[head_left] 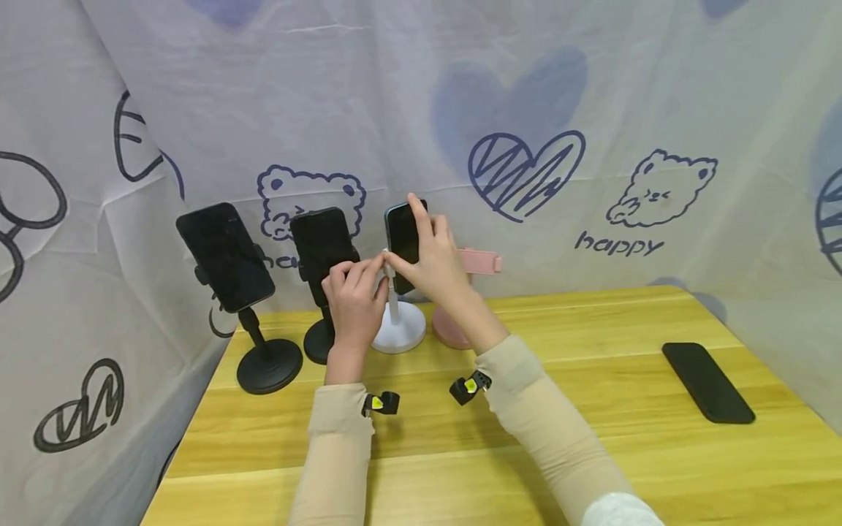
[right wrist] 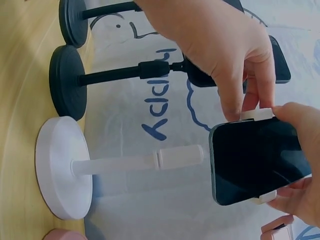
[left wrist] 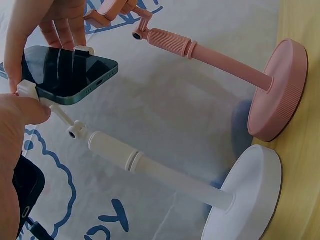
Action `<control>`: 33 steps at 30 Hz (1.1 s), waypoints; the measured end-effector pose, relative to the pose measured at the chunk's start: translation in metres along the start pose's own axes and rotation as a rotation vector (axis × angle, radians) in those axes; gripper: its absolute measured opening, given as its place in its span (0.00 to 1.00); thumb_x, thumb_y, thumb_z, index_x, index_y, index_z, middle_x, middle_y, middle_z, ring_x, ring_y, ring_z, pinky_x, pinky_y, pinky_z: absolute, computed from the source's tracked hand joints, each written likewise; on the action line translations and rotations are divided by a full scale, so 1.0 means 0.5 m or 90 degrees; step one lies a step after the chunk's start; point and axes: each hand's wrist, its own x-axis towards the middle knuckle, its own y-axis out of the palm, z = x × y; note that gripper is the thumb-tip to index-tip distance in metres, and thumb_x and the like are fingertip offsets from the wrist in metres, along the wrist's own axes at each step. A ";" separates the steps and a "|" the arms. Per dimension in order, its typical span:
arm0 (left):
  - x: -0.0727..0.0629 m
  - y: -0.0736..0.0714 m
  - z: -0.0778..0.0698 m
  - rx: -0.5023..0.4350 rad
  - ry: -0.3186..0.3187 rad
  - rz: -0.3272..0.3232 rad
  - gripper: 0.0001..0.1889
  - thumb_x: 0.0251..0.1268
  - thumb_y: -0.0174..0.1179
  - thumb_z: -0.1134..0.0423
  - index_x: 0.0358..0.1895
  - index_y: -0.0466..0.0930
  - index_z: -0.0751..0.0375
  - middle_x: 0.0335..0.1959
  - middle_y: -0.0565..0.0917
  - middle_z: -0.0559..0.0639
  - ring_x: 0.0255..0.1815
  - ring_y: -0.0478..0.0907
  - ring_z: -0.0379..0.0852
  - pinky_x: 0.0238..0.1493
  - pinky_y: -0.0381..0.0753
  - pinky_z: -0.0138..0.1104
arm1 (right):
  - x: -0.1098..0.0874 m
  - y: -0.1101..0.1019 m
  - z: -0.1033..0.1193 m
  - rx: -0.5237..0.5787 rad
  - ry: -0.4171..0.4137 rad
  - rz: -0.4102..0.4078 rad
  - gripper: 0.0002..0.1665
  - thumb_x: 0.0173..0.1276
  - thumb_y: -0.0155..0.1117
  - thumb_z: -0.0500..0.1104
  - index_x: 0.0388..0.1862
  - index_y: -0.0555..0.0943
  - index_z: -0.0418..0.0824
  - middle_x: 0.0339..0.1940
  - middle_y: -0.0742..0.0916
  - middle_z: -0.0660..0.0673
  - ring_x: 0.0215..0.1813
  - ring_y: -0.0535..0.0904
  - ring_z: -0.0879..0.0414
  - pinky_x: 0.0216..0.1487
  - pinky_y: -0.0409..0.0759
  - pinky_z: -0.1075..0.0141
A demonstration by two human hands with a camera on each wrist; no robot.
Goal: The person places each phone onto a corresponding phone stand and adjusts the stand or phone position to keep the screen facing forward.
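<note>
Phone atop white stand lies within my right grip, pinched across its sides; my left grip pinches the clamp.

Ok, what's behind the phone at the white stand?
Two clamp grips show at the edges of the phone, and a thin link runs from beneath it to the white post. The phone covers whatever joins the grips, so that can't be seen.

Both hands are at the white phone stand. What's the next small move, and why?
Perhaps ease the left hand off the white clamp while the right hand steadies the smartphone: the clamp's two ends flank the smartphone's long edges.
</note>
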 end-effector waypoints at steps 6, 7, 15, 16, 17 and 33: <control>0.000 0.002 0.000 0.010 -0.011 -0.008 0.15 0.63 0.64 0.63 0.53 0.84 0.59 0.43 0.86 0.55 0.45 0.69 0.53 0.46 0.64 0.49 | -0.002 0.002 0.008 -0.007 0.006 -0.016 0.55 0.61 0.68 0.62 0.79 0.48 0.54 0.53 0.73 0.35 0.50 0.72 0.45 0.45 0.80 0.54; 0.000 0.002 0.000 0.010 -0.013 -0.007 0.15 0.63 0.64 0.63 0.53 0.84 0.59 0.44 0.86 0.55 0.45 0.69 0.54 0.47 0.64 0.49 | -0.003 0.002 0.009 -0.008 0.008 -0.019 0.55 0.60 0.68 0.62 0.79 0.48 0.54 0.53 0.73 0.35 0.49 0.72 0.45 0.44 0.80 0.54; -0.003 0.003 -0.001 0.026 -0.020 -0.019 0.14 0.64 0.63 0.62 0.52 0.85 0.57 0.44 0.85 0.54 0.46 0.69 0.54 0.47 0.63 0.49 | -0.013 0.007 0.010 -0.039 -0.013 -0.035 0.56 0.61 0.67 0.62 0.80 0.47 0.52 0.57 0.73 0.34 0.55 0.73 0.43 0.51 0.80 0.52; -0.002 0.002 -0.001 0.027 -0.019 -0.023 0.14 0.64 0.63 0.62 0.52 0.85 0.57 0.44 0.85 0.54 0.46 0.69 0.54 0.47 0.63 0.49 | -0.015 0.007 0.010 -0.043 -0.019 -0.036 0.57 0.62 0.67 0.62 0.80 0.46 0.52 0.59 0.73 0.33 0.57 0.72 0.42 0.52 0.79 0.51; -0.002 0.002 0.000 0.029 -0.016 -0.027 0.14 0.64 0.64 0.62 0.52 0.85 0.57 0.44 0.85 0.54 0.46 0.69 0.54 0.46 0.63 0.49 | -0.018 0.008 0.009 -0.046 -0.026 -0.038 0.57 0.62 0.67 0.61 0.80 0.46 0.52 0.61 0.72 0.32 0.59 0.72 0.41 0.55 0.79 0.50; 0.016 -0.031 -0.007 -0.002 -0.013 -0.038 0.14 0.59 0.67 0.64 0.49 0.87 0.55 0.42 0.85 0.55 0.47 0.69 0.56 0.47 0.63 0.51 | -0.083 -0.009 -0.035 -0.174 -0.153 -0.104 0.48 0.64 0.65 0.58 0.76 0.58 0.42 0.68 0.71 0.33 0.74 0.62 0.38 0.70 0.69 0.48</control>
